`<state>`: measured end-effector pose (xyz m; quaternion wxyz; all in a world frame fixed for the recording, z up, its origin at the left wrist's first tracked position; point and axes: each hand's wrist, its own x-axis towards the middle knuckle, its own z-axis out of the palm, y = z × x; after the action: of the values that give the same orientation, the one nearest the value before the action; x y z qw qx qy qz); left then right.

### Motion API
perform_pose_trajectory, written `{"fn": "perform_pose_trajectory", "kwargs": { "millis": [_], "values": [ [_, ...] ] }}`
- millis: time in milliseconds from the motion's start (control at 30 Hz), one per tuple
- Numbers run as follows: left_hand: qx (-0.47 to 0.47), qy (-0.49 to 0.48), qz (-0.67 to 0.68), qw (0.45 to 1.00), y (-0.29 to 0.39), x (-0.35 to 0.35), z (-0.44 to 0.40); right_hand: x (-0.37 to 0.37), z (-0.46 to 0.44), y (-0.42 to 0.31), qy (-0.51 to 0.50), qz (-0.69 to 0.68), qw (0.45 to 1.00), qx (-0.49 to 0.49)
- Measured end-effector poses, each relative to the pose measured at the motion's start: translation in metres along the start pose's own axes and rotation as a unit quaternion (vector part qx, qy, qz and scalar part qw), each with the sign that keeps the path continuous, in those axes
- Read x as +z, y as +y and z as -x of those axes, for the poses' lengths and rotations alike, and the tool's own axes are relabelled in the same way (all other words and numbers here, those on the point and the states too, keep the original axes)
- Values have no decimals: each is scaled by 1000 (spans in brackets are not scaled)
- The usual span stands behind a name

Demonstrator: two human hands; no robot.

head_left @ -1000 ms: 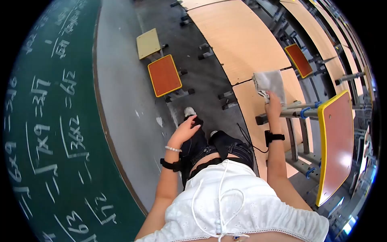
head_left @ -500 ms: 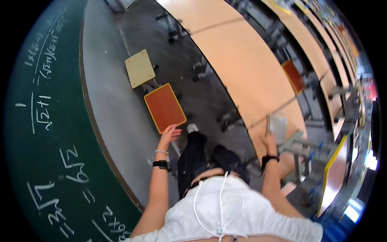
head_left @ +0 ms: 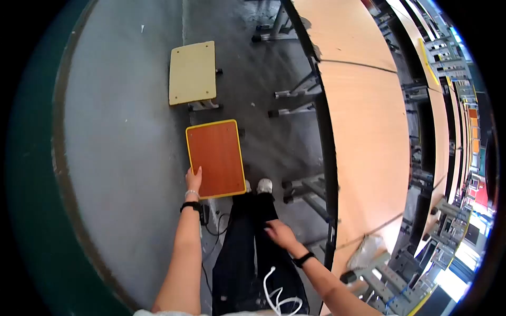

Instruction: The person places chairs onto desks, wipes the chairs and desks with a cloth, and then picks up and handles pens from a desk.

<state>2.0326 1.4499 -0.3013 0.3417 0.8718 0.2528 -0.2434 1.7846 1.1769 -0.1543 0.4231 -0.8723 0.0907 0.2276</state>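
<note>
In the head view, a stool with a red-brown seat and yellow rim stands on the floor in front of my feet. My left hand is closed around the near left edge of its seat, thumb on top and the other fingers hidden under the rim. Over my right thigh hangs my right hand, holding nothing, its fingers loosely apart and a little blurred. A crumpled clear plastic bag lies on the desk to the right, away from that hand.
A second stool with a pale yellow seat stands just beyond. A long row of desks runs along my right, metal feet reaching into the aisle. Upturned stool frames rest on the near desk. A dark cable lies by my legs.
My left hand has moved onto the red-brown stool's edge and taken hold. My right hand has left the plastic bag at the desk and come in over my leg. The view has turned.
</note>
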Motion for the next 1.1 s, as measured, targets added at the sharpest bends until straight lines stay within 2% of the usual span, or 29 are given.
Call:
{"fn": "perform_pose_trajectory", "kwargs": {
  "millis": [33, 67, 100, 133, 200, 300, 367, 400, 433, 500, 567, 633, 667, 700, 733, 767, 833, 867, 900, 967, 1033, 1100],
  "values": [
    [20, 34, -18, 999, 6, 8, -14, 18, -36, 9, -69, 48, 995, -49],
    [37, 66, -44, 996, 7, 14, -21, 35, -72, 18, -85, 100, 986, -105],
    [54, 96, -77, 991, 4, 19, -28, 48, -111, 23, -38, 130, 983, -127],
    [51, 130, -59, 988, 5, 27, -39, 54, -152, 18, -19, 137, 989, -47],
    [56, 132, 43, 989, -5, 38, -76, 70, -234, 30, 199, 49, 978, -32],
    [40, 67, 173, 982, -24, 54, -121, 58, -332, 25, 274, -88, 955, 78],
    [-51, 93, 145, 984, -16, 54, -126, 52, -382, 30, 144, -302, 923, 189],
    [-17, 102, 142, 984, -26, 56, -133, 53, -387, 40, 132, -349, 906, 200],
    [-23, 70, 191, 979, -37, 58, -133, 56, -395, 47, 118, -395, 886, 210],
    [-20, 14, 295, 955, -46, 52, -134, 64, -395, 51, 92, -503, 831, 218],
    [-36, -76, 326, 942, -39, 40, -109, 79, -381, 71, 72, -622, 750, 214],
    [-72, -107, 339, 932, 11, 26, -41, 73, -337, 54, 136, -625, 718, 276],
    [-75, -97, 316, 941, -5, 25, -34, 79, -316, 55, 161, -683, 666, 252],
    [-79, -87, 297, 948, -24, 27, -29, 83, -295, 61, 168, -711, 620, 286],
    [-110, -71, 310, 942, -12, 28, -6, 61, -264, 50, 118, -769, 567, 272],
    [-143, -55, 325, 933, 2, 26, 19, 56, -241, 44, 146, -754, 573, 286],
    [-130, -105, 394, 904, -6, 18, 43, 51, -205, 40, 178, -745, 579, 278],
    [-114, -104, 390, 908, 7, 13, 56, 40, -190, 30, 194, -729, 586, 294],
    [-96, -103, 383, 913, 28, 0, 74, 18, -177, 10, 200, -751, 572, 262],
    [-63, -108, 380, 917, 63, -24, 102, -25, -157, -25, 209, -780, 521, 276],
    [-31, -113, 386, 915, 88, -51, 125, -47, -139, -49, 247, -780, 507, 273],
    [-23, -97, 360, 928, 116, -86, 158, -97, -116, -104, 263, -781, 512, 244]
  ]
}}
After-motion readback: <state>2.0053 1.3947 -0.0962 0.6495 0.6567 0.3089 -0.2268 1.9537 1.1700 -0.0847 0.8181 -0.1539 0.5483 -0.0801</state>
